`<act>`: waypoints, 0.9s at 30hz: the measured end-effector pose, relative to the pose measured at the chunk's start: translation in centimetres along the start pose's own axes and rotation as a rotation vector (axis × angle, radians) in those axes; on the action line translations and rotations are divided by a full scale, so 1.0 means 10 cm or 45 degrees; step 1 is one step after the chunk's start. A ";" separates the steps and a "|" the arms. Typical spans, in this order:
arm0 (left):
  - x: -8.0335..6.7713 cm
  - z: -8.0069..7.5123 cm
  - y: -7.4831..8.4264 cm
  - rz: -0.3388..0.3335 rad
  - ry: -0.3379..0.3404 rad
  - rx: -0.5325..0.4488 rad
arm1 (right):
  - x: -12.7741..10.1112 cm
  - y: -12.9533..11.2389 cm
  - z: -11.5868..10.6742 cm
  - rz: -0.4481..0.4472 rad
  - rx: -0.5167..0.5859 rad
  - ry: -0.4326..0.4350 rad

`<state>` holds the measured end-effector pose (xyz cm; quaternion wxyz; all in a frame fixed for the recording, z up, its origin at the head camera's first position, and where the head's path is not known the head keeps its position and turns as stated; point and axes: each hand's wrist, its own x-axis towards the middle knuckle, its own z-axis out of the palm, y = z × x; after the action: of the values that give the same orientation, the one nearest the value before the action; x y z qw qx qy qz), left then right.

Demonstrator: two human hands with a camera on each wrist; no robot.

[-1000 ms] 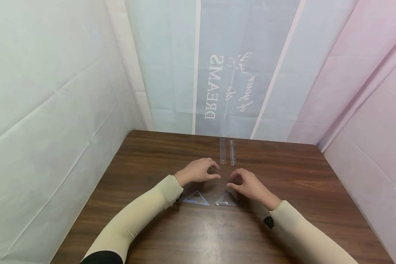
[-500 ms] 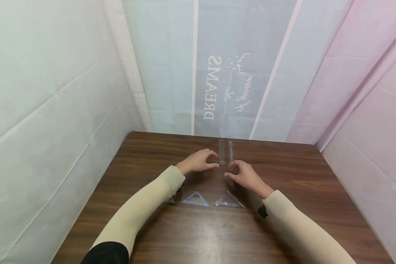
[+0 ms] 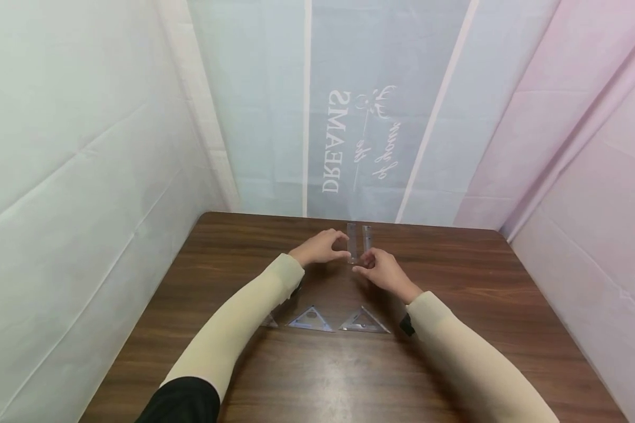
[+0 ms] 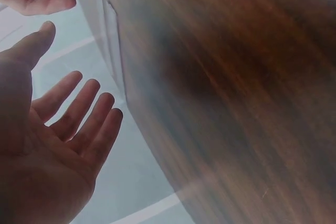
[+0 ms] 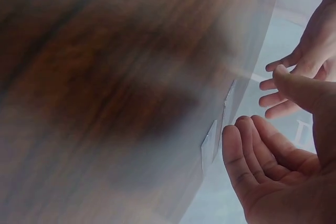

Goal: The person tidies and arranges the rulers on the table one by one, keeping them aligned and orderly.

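Two clear plastic rulers lie side by side near the table's far edge, a left ruler and a right ruler. My left hand, fingers spread and relaxed, hovers just left of them with its tips beside the left ruler. Overlapping the near end of the right ruler in the head view is my right hand, its fingers gently bent and the thumb apart. Neither palm holds anything in the wrist views. Closer to me lie a bluish clear set square and another clear set square.
A third clear triangular piece shows partly from behind the left sleeve. The brown wooden table ends at a pale blue cloth backdrop, with cloth walls on both sides.
Both hands have moved away from me, from above the set squares to the rulers, and slightly closer together. The set squares are now less covered by the arms.
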<state>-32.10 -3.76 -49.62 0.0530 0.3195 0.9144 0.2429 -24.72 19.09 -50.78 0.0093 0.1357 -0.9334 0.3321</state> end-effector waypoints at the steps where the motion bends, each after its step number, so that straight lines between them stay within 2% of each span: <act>1: 0.03 0.00 -0.01 -0.004 -0.003 -0.001 | 0.03 0.00 0.00 0.008 0.001 0.005; 12: 0.23 -0.02 -0.12 -0.057 -0.035 -0.077 | 0.29 -0.08 0.00 0.112 -0.004 0.017; 22: 0.32 0.07 -0.15 -0.128 -0.021 -0.116 | 0.44 0.02 0.03 0.207 -0.016 -0.022; 27: 0.38 0.11 -0.17 -0.141 0.012 -0.080 | 0.50 0.04 0.02 0.216 -0.031 -0.016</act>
<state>-35.76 -2.18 -51.22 0.0723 0.2655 0.9228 0.2698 -29.59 18.05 -50.64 -0.0232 0.0582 -0.9455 0.3196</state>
